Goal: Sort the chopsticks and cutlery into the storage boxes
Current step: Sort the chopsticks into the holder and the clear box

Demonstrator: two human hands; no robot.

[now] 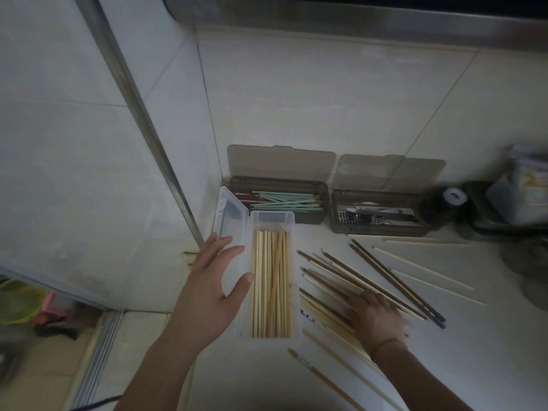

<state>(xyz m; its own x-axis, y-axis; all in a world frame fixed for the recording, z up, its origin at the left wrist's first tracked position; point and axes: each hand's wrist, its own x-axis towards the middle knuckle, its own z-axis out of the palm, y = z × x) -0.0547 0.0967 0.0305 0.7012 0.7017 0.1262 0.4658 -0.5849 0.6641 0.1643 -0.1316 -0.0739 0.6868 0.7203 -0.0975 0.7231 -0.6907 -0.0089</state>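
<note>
Chopsticks (271, 284) in near box (292, 221), loose chopsticks (370, 280) right, two boxes (323, 188) behind

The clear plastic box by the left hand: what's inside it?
The clear plastic box holds pale wooden chopsticks lying lengthwise, one slanted across the rest. Anything beneath that layer is hidden.

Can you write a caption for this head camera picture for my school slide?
Left hand steadies a clear box of pale chopsticks while the right hand gathers loose chopsticks on the counter.
</note>
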